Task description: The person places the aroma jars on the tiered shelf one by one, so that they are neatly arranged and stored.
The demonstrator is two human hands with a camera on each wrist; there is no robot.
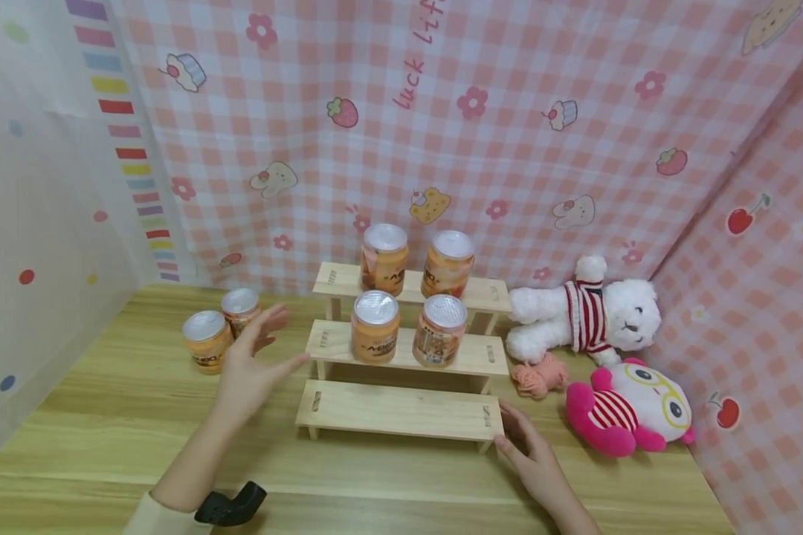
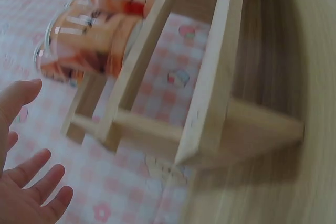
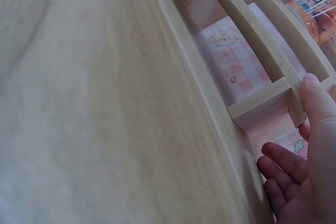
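Nearest, the right hand (image 1: 531, 453) rests on the pale wooden table (image 1: 107, 446), fingers relaxed and nearly straight, fingertips touching the right front corner of the three-tier pale wooden step shelf (image 1: 395, 409); it holds nothing. Left hand (image 1: 250, 364) is raised just left of the shelf's middle tier, fingers spread and straight, holding nothing, blurred in the head view. Bottom tier carries nothing. Middle tier: two orange cans with silver lids (image 1: 375, 325), upright, side by side. Top tier: two more orange silver-lidded cans (image 1: 384, 257), upright. Beyond the left hand, on the table, a further pair of orange cans (image 1: 207, 340) stands close together. Right of the shelf: a pink plush toy with striped middle (image 1: 632, 416), a small peach knitted lump (image 1: 538, 375), and a white plush bear in a red-striped top (image 1: 589, 312) lying against the pink checked backdrop (image 1: 508, 148).
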